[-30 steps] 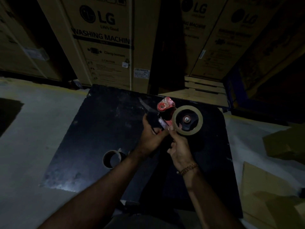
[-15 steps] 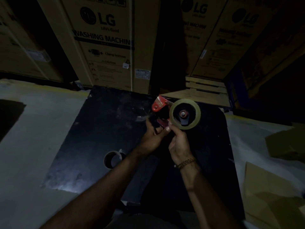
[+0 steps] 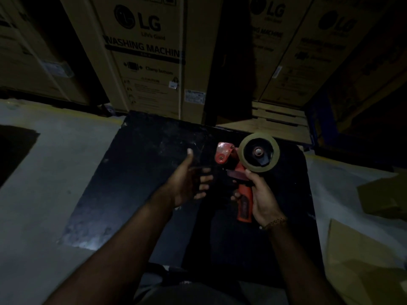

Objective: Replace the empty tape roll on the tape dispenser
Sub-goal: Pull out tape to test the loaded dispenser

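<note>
The board (image 3: 132, 183) lay bare left of the left hand (image 3: 187, 179), passage open there. Cartons (image 3: 149, 69) stood along its far edge and closed that side. A narrow gap separated the left hand from the dispenser (image 3: 244, 201) gripped in the right hand (image 3: 264, 194). Loose cardboard (image 3: 361, 260) lay well right.

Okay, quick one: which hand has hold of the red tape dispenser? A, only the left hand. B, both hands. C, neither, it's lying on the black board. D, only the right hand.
D: the right hand is curled round the handle of the tape dispenser, while the left hand is open beside it, apart from it.
</note>
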`<move>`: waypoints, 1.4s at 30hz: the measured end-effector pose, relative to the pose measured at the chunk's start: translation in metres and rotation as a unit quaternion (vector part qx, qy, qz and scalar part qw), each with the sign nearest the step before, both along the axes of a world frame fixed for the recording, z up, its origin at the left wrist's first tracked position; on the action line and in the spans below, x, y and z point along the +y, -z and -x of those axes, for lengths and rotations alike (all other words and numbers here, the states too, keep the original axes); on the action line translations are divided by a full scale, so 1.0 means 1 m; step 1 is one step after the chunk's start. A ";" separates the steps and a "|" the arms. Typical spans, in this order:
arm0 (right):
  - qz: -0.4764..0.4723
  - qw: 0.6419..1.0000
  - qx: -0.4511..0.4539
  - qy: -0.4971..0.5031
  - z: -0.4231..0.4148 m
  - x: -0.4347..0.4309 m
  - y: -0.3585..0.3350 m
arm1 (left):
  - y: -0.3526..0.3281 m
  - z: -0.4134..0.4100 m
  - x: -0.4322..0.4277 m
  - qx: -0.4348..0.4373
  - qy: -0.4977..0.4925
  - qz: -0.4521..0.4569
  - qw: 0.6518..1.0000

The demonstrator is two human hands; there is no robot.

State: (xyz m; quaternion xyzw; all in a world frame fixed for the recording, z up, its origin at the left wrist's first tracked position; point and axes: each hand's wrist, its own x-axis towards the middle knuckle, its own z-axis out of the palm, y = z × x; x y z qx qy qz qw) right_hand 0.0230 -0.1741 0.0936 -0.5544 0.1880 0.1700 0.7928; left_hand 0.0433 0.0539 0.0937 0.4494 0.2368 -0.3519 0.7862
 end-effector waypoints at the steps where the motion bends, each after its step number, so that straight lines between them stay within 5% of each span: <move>1: 0.011 1.000 -0.009 -0.011 0.001 -0.002 0.000 | 0.001 -0.003 -0.001 0.014 0.000 -0.010 1.000; 9: 0.115 0.980 -0.059 -0.149 0.006 -0.016 0.003 | 0.023 -0.010 0.011 0.012 0.055 -0.162 0.985; 18: 0.094 0.979 -0.015 -0.178 0.006 -0.010 0.006 | 0.031 -0.007 0.022 -0.045 0.026 -0.297 0.953; 31: 0.171 0.963 -0.024 -0.208 0.007 -0.014 0.002 | 0.058 0.000 0.029 -0.124 0.016 -0.291 0.949; 38: 0.197 0.940 -0.008 -0.279 0.014 -0.013 0.019 | 0.082 0.010 0.030 -0.214 0.026 -0.345 0.913; 42: 0.215 0.934 -0.013 -0.287 0.012 -0.016 0.025 | 0.107 0.013 0.032 -0.190 0.027 -0.342 0.920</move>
